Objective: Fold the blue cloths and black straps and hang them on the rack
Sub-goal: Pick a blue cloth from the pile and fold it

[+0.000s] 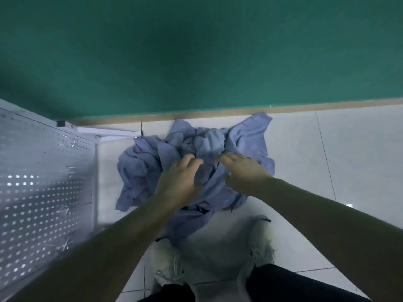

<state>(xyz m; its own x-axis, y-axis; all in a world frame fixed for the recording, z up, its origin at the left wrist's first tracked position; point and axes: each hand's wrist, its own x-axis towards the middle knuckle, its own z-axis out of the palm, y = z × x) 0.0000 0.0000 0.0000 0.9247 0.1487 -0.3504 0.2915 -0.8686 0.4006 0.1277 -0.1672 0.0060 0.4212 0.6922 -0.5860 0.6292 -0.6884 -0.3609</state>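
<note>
Dark trouser legs (283, 284) and pale worn sneakers (260, 247) at bottom of view; standing on white tiled floor (349, 160), leaning over the work.

Heap of crumpled blue-grey soft cloths (141, 171) lies on the floor just ahead of my toes, its far edge against the wooden skirting below the green wall (196, 51). Several pieces tangled together; cannot separate individual cloths by eye. No black straps showing clearly.

Left hand (181, 182) on top of the heap, fingers (187, 160) curled down into a fold, seemingly gathering it. Right hand (242, 171) just beside it, fingers flatter, tips touching the cloth; whether it has a pinch I cannot tell.

White perforated metal rack panel (43, 182) stands to my left, close to the heap.

Handling guess: light, limp, no stiffness, likely clings to its neighbours. Best to find a hem or corner and lift one piece free, not grab the middle.
</note>
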